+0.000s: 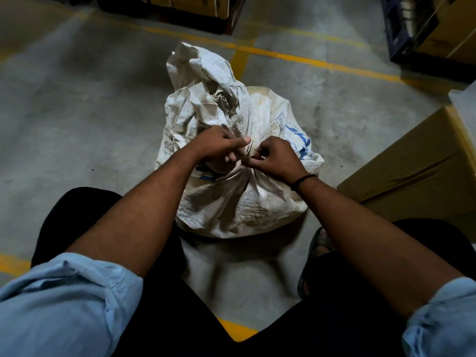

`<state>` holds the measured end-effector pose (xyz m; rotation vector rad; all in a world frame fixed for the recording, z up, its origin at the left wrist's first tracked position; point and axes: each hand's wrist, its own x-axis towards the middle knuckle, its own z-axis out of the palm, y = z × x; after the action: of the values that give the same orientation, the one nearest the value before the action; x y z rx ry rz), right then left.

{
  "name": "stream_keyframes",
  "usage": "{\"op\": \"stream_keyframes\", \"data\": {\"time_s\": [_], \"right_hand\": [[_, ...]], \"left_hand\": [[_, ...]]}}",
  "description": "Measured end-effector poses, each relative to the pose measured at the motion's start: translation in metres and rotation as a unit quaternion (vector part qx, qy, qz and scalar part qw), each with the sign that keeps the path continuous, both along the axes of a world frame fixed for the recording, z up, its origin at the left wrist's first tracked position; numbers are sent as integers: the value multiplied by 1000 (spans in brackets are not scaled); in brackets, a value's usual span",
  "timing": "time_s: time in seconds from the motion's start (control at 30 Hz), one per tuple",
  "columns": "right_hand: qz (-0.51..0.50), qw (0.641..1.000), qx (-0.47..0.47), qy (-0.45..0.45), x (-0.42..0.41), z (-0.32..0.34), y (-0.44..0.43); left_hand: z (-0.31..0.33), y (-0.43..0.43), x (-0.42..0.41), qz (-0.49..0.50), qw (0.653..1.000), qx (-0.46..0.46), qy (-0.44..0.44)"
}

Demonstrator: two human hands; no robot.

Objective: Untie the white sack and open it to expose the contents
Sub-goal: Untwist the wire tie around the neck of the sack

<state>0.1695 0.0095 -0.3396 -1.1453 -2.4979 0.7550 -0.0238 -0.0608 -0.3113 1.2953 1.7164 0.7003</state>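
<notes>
We see the left hand [219, 145] pressed against the gathered neck of the white sack [239, 197], its thumb stretched toward three o'clock and its other fingers curled into the bunched cloth, so it grips the neck itself. The right hand [275, 161], meeting it from three o'clock, has its fingertips pinched tight on the tie at the neck; the cord itself is too thin and too covered by both hands for us to make out, and we cannot tell whether the knot has loosened. A black band [302, 180] circles the right wrist. The sack stands on the concrete floor [77, 112] in the middle of the view, between the person's dark-trousered knees, with its loose frayed top [203, 81] flopping toward twelve o'clock and blue print partly hidden by folds. Rolled light-blue sleeves [64, 305] fill the lower corners. A sandalled foot [315, 256] shows at five o'clock, half covered by the right forearm. A cardboard box [422, 163] stands near the sack at three o'clock, cut off by the frame; more boxes [185, 3] are cropped at twelve o'clock. Open floor lies toward nine o'clock, crossed by yellow lines [296, 57].
</notes>
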Motion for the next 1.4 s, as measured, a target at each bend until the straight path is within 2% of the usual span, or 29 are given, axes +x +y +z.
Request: {"op": "stream_keyframes", "data": {"time_s": [0.2, 0.3, 0.33, 0.43, 0.57, 0.7, 0.77, 0.83, 0.9, 0.97, 1.0, 1.1, 1.27, 1.4], "right_hand": [[-17, 1000, 2, -11, -10, -1, -4], [-33, 999, 2, -5, -5, 1, -4], [-43, 999, 2, 1, -2, 3, -4], [-75, 997, -5, 35, 11, 15, -4], [-124, 987, 11, 97, 27, 38, -6], [-155, 974, 6, 165, 51, 61, -12], [-188, 955, -26, 227, 65, 67, -13], [-222, 920, -62, 317, 77, 76, -14], [-254, 891, -75, 369, 91, 84, -12], [-264, 874, -133, 386, 107, 92, -13], [-258, 877, -162, 372, 114, 97, -15], [-230, 913, -153, 300, 134, 110, -22], [-263, 908, -96, 310, 170, 142, -15], [-299, 922, 150, 197, 241, 154, -6]], "left_hand": [[11, 8, -1, 11, 999, 38, -28], [13, 10, 9, -29, 997, 62, -31], [12, 10, 15, -58, 996, 63, -3], [1, 13, 30, -93, 977, 102, 161], [-3, 11, 50, -2, 940, 119, 319], [5, 14, 68, 39, 937, 139, 319], [13, 18, 81, 31, 934, 175, 310], [23, 24, 97, 38, 943, 212, 253], [35, 29, 115, 82, 966, 228, 90], [46, 36, 134, 119, 968, 212, -66], [52, 40, 143, 125, 965, 203, -110], [70, 56, 170, 119, 960, 198, -156], [102, 82, 212, 133, 946, 189, -226], [127, 114, 267, 75, 952, 182, -235]]}}
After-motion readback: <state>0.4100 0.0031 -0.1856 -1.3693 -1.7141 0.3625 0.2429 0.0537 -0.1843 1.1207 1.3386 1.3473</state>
